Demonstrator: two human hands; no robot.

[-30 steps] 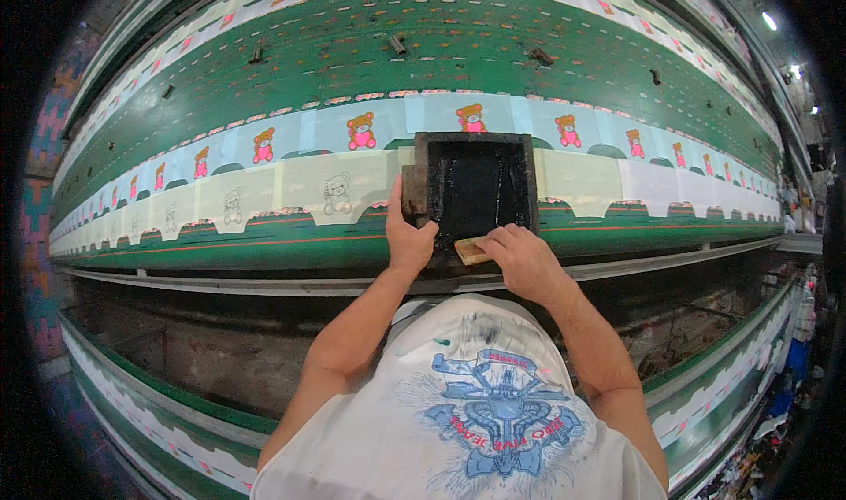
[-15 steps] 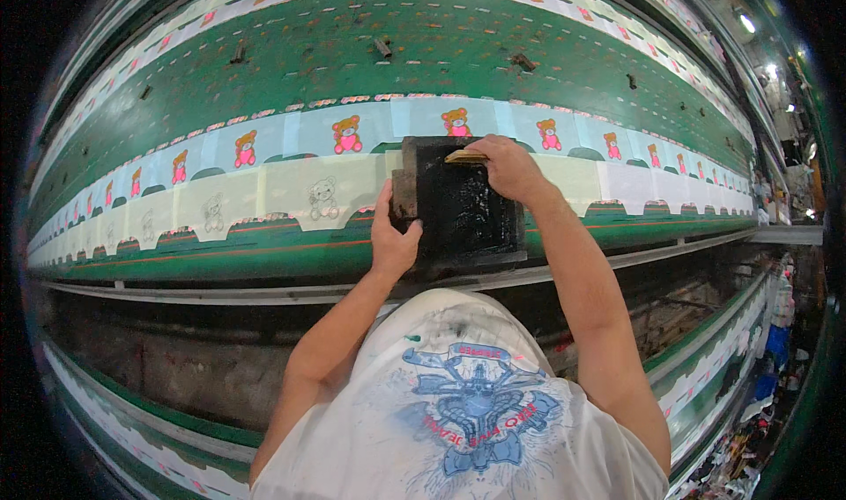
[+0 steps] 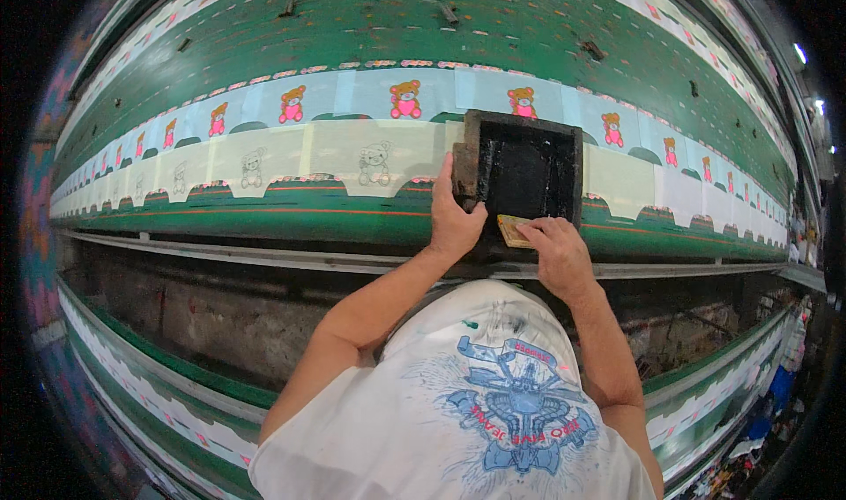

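Observation:
A black-inked square printing screen in a dark frame lies on the long green table, over a strip of pale fabric panels. My left hand grips the frame's left near corner. My right hand holds a small wooden squeegee at the screen's near edge, inside the frame. Left of the screen the panels carry grey bear outlines; the row behind shows coloured bears with pink hearts.
The green print table curves away left and right, with small dark stops on its far side. A metal rail runs along the near edge. Lower shelves with patterned fabric lie beneath. Clutter sits at the far right.
My right hand, which was at the screen's far edge half a second ago, has pulled the squeegee back to the near edge. My left hand has stayed on the frame's left side.

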